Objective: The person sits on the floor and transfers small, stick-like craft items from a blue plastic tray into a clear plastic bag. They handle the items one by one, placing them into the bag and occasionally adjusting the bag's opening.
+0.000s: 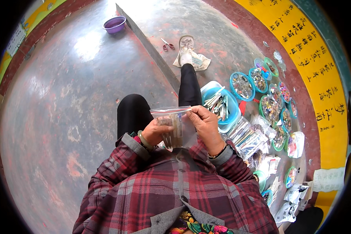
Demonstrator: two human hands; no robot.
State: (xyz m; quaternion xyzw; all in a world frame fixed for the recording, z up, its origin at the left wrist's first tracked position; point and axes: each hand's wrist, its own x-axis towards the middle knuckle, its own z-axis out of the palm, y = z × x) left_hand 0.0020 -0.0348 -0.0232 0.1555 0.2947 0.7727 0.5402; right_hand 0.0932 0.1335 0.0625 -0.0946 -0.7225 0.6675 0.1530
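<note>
Over my lap I hold a clear zip bag [188, 134] with several slim, pale items inside; their exact kind is hard to make out. My left hand [156, 132] is closed round the bag's left side and its contents. At the bag's top right corner, my right hand [206, 124] pinches the edge beside the zip strip between thumb and fingers. Just beyond my right hand stands a blue basin [232, 107] holding several long, thin pieces.
Round tubs of small parts [241, 86] crowd the floor on the right, with packed plastic bags [245, 136] nearer me. Red-handled scissors [167, 45] lie by my outstretched foot. A purple basin [114, 25] stands at the far left, beside a raised floor strip [148, 50].
</note>
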